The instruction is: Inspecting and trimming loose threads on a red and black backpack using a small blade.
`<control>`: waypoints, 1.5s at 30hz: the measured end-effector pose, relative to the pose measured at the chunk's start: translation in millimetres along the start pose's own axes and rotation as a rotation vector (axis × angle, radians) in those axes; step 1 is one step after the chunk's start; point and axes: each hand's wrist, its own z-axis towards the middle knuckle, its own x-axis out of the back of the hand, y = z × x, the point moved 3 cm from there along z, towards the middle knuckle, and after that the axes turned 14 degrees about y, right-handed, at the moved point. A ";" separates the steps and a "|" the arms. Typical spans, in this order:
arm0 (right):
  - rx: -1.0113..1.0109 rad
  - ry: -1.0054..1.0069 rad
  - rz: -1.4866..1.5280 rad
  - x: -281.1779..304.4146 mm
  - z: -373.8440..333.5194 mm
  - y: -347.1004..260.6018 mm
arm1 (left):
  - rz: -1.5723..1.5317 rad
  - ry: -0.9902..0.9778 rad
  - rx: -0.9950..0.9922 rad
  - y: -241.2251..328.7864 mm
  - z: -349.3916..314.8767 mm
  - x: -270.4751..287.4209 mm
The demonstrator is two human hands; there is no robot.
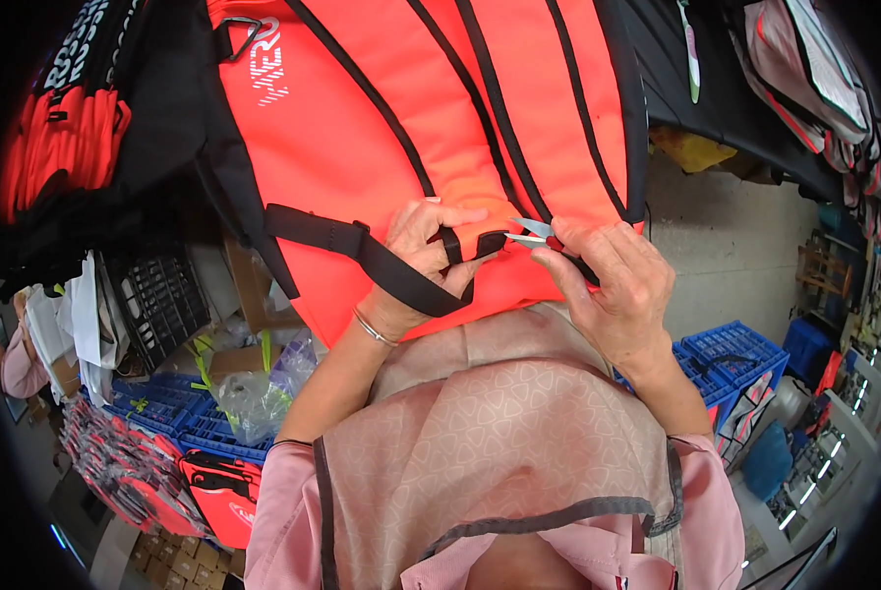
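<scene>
A large bright orange-red bag (342, 147) with black piping and black side panels lies in front of me, its near edge against my lap. My left hand (423, 241) is closed on the black-trimmed end of an orange strap (472, 236). A black webbing strap (323, 234) loops across my left wrist and palm. In my right hand (622, 285) is a small pair of scissors (534, 234), gripped by the handles. Its blades are slightly spread and point left, right at the strap end. My fingers partly hide the handles.
At the left lie stacked orange pieces (62, 147) on the black surface. Blue crates (731, 354) stand low on the right and others on the left, with a clear plastic bag (249, 398) near those. A green-and-white cutter (691, 54) lies at the far right.
</scene>
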 end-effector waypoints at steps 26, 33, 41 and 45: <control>-0.735 -0.025 0.573 -24.4 -0.8 18.6 | -0.111 0.079 0.116 4.4 3.8 -2.9; -0.059 0.089 0.014 -10.9 -2.8 6.6 | -0.088 0.103 0.114 6.9 4.4 -4.3; 0.078 0.120 -0.107 -15.7 -2.7 4.1 | -0.071 0.088 0.118 7.7 6.4 -5.1; 0.106 0.114 -0.127 -15.4 -2.1 4.6 | -0.060 0.079 0.128 8.5 7.3 -4.5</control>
